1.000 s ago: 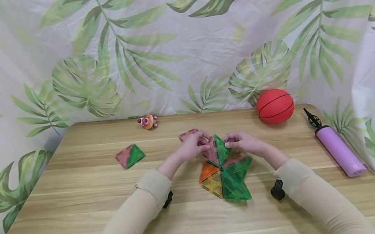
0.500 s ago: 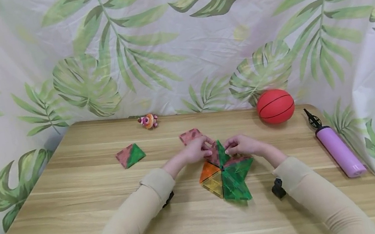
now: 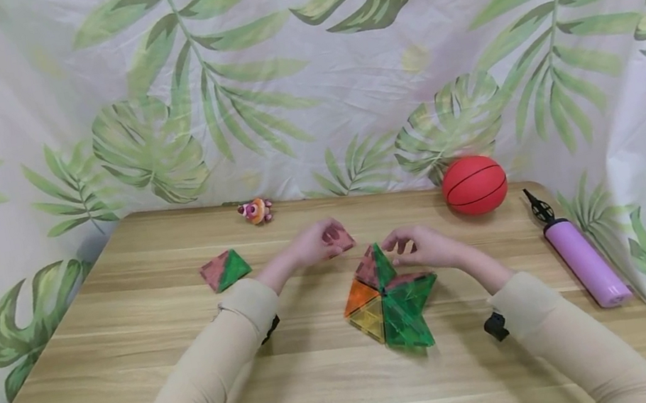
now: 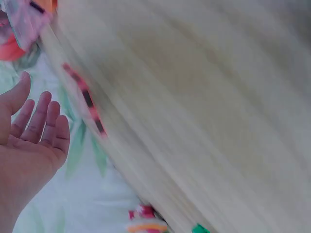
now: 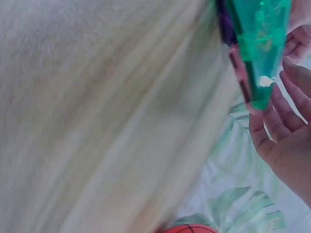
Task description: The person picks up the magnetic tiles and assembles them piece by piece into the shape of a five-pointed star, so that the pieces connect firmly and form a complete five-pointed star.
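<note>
A star-like build of translucent magnetic tiles (image 3: 406,324) stands mid-table in the head view. Its panels are green, pink, orange and yellow, with a black centre where they meet. My left hand (image 3: 318,241) is over a loose pink tile (image 3: 343,242) behind the build. In the left wrist view its fingers are relaxed and spread, apart from that tile's edge (image 4: 86,99). Beside the build's upper green point is my right hand (image 3: 428,248), fingers loosely bent. The right wrist view has its fingertips (image 5: 260,127) right at the green tip, pinching nothing.
A pink and green tile pair (image 3: 234,270) lies to the left on the wooden table (image 3: 134,379). Along the back are a small toy figure (image 3: 256,211) and a red ball (image 3: 474,185). A purple hand pump (image 3: 587,261) lies at the right edge, before a leaf-print cloth.
My left hand has let go of the build's pink panel and moved back and left to the loose pink tile. My right hand has loosened from the green panel and drawn slightly right.
</note>
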A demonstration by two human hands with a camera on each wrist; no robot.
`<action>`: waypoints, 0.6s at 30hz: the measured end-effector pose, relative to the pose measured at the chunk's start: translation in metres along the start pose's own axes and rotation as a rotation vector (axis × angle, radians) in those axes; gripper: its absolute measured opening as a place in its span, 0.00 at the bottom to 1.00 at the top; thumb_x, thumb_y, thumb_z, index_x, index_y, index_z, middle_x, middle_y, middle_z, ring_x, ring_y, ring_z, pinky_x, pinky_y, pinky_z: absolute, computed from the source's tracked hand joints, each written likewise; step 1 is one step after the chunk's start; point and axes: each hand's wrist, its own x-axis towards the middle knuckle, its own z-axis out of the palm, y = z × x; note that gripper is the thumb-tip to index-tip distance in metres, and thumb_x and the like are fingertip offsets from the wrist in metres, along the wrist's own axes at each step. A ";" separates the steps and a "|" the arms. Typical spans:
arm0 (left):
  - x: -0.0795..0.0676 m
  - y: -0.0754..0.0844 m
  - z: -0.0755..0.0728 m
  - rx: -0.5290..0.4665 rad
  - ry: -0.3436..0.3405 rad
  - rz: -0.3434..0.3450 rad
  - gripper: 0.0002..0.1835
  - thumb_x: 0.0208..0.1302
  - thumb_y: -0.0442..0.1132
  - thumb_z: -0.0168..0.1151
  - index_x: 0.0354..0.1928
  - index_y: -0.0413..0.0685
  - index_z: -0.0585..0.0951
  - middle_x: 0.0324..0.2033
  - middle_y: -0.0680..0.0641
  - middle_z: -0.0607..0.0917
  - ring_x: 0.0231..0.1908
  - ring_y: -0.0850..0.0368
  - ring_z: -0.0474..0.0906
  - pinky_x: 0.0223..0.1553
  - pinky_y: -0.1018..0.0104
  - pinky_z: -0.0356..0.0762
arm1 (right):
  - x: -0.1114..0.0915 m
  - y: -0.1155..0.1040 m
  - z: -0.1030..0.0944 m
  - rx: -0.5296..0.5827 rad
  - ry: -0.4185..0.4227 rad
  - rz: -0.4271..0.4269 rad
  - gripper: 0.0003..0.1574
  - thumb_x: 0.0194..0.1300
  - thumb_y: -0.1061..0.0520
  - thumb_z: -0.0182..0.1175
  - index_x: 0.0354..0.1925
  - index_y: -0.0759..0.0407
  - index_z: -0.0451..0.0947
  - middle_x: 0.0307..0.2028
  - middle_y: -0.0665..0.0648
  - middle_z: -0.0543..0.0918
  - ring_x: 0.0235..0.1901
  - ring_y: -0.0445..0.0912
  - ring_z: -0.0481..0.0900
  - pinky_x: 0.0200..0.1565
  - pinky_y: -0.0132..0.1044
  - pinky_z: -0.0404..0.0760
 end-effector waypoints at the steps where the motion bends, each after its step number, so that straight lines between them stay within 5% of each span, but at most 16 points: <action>1: 0.001 -0.002 -0.003 0.009 0.007 -0.015 0.23 0.59 0.32 0.64 0.55 0.33 0.72 0.47 0.36 0.79 0.47 0.45 0.76 0.51 0.56 0.73 | -0.001 -0.002 -0.001 -0.021 -0.006 -0.016 0.20 0.60 0.64 0.63 0.51 0.66 0.76 0.47 0.63 0.81 0.43 0.52 0.77 0.41 0.42 0.80; 9: 0.011 -0.023 -0.014 0.086 0.036 -0.090 0.27 0.57 0.35 0.67 0.59 0.40 0.72 0.56 0.40 0.76 0.57 0.44 0.70 0.60 0.53 0.67 | -0.009 -0.018 -0.002 -0.216 -0.106 -0.140 0.23 0.59 0.58 0.66 0.54 0.54 0.77 0.55 0.56 0.77 0.57 0.51 0.72 0.58 0.49 0.71; 18: 0.021 -0.040 -0.008 0.264 0.013 0.010 0.28 0.59 0.42 0.66 0.59 0.36 0.73 0.56 0.38 0.77 0.58 0.43 0.71 0.61 0.52 0.65 | -0.009 -0.025 0.008 -0.289 -0.214 -0.376 0.27 0.55 0.55 0.69 0.54 0.56 0.76 0.63 0.61 0.69 0.65 0.55 0.63 0.61 0.50 0.67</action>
